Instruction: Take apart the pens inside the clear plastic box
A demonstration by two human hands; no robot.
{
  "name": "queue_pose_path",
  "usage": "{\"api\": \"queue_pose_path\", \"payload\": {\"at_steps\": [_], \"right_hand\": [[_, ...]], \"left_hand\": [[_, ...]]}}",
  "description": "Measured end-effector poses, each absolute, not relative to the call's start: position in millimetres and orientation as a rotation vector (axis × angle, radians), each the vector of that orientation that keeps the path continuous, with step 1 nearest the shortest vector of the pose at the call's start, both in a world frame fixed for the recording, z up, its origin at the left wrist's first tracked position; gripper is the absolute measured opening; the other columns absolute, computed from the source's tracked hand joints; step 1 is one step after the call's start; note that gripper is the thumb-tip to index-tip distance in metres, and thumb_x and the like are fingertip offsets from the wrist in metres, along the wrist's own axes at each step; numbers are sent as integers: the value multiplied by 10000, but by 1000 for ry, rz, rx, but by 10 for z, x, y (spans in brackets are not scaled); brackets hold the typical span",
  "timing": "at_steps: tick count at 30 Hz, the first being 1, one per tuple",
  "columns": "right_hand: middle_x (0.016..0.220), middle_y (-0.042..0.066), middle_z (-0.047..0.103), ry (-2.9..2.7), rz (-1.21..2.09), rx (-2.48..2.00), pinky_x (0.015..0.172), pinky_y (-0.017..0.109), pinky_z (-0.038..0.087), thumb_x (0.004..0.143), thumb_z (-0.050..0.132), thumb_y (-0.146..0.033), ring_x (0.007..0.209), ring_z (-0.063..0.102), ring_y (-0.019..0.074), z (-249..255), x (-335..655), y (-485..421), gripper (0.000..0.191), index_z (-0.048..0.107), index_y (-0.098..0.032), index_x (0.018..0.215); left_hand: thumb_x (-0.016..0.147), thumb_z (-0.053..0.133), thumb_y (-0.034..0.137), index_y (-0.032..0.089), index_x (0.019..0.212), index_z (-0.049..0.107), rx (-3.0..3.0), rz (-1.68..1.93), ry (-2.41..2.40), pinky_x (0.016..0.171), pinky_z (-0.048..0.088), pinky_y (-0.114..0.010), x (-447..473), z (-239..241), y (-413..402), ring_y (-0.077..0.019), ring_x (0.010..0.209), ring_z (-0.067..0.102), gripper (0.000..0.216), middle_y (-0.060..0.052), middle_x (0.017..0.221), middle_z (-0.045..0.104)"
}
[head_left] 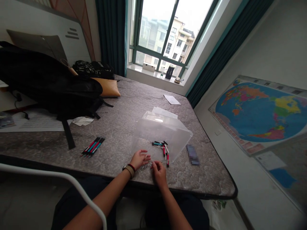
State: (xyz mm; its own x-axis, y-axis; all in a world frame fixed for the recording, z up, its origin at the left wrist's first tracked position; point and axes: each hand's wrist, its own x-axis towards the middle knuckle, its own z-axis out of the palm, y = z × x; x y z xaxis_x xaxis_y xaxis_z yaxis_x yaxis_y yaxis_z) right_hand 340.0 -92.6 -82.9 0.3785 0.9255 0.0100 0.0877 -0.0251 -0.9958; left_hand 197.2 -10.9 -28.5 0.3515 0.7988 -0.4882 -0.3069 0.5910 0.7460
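Observation:
A clear plastic box point(165, 131) lies tilted on the grey mattress point(124, 127), and several red and teal pens point(161, 147) show through it. My left hand point(139, 158) rests at the box's near edge, fingers curled against the plastic. My right hand point(158, 171) is beside it, its fingers pinched together on something small that I cannot make out. A wristband sits on my left wrist. A second bunch of several pens point(93, 146) lies loose on the mattress, well left of my hands.
A black backpack point(50, 86) and a tan cushion point(109, 88) lie at the back left. Papers point(35, 123) sit at the left edge, a sheet point(171, 99) at the back. A blurred small object point(192, 154) lies right of the box. A white tube point(55, 180) crosses in front.

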Motion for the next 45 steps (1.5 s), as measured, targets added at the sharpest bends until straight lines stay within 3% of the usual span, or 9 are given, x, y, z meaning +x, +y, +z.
{"api": "queue_pose_path", "payload": {"at_steps": [7, 11, 18, 25, 29, 31, 33, 38, 45], "right_hand": [[676, 8, 633, -1134, 857, -1472, 604, 255, 397, 820, 663, -429, 617, 537, 154, -699, 3381, -940, 242, 692, -190, 791], [639, -18, 594, -1155, 893, -1464, 553, 242, 363, 788, 703, -409, 572, 486, 139, -707, 3379, -958, 233, 693, -203, 896], [688, 32, 670, -1214, 990, -1456, 590, 269, 433, 806, 671, -458, 617, 570, 171, -819, 3463, -937, 264, 698, -195, 804], [658, 23, 678, -1076, 1187, -1398, 549, 279, 496, 719, 739, -512, 550, 620, 166, -883, 3544, -906, 373, 657, -161, 812], [733, 31, 688, -974, 1007, -1410, 584, 292, 533, 721, 739, -488, 632, 654, 186, -592, 3654, -819, 354, 649, -170, 847], [943, 55, 702, -843, 851, -1386, 620, 297, 549, 770, 688, -492, 761, 682, 201, -428, 3719, -794, 409, 615, -197, 1045], [989, 62, 692, -839, 743, -1464, 566, 280, 528, 818, 617, -510, 719, 674, 190, -339, 3778, -826, 452, 569, -205, 1147], [674, 47, 651, -1331, 414, -2007, 615, 298, 459, 810, 596, -469, 638, 631, 220, -474, 3887, -1120, 276, 601, -199, 754], [737, 66, 693, -1377, 250, -2360, 634, 283, 415, 832, 537, -418, 713, 665, 241, -600, 3996, -1161, 207, 574, -228, 759]], "left_hand": [[702, 701, 68, 152, 875, 572, 855, 688, 989, 569, 509, -248, 2045, -432, -161, -173, 659, 677, 232, -86, 797, 706], [662, 657, 12, 189, 817, 647, 1279, 765, 991, 662, 497, -264, 2018, -539, -207, -184, 709, 655, 236, -48, 757, 702], [704, 622, 43, 261, 876, 700, 1785, 749, 829, 880, 458, -339, 1982, -515, -286, -248, 901, 649, 289, -55, 902, 725], [766, 575, 120, 224, 1064, 645, 1998, 502, 869, 905, 464, -275, 1972, -374, -291, -187, 993, 647, 323, -34, 1091, 701], [829, 595, 283, 206, 1146, 605, 1932, 672, 907, 877, 484, -272, 1964, -295, -287, -182, 966, 658, 326, -57, 1149, 682], [869, 556, 346, 209, 1135, 612, 1914, 730, 960, 820, 493, -271, 1949, -259, -273, -178, 893, 665, 304, -51, 1066, 703], [894, 516, 362, 217, 1114, 624, 1908, 722, 1006, 749, 490, -265, 1930, -234, -258, -170, 796, 663, 285, -31, 943, 716], [896, 497, 350, 223, 1025, 666, 1972, 641, 1018, 703, 460, -252, 1917, -247, -255, -167, 759, 655, 247, -25, 880, 723], [886, 499, 365, 231, 963, 692, 2046, 529, 1020, 704, 445, -256, 1947, -331, -298, -182, 788, 658, 247, -36, 897, 733]]}}
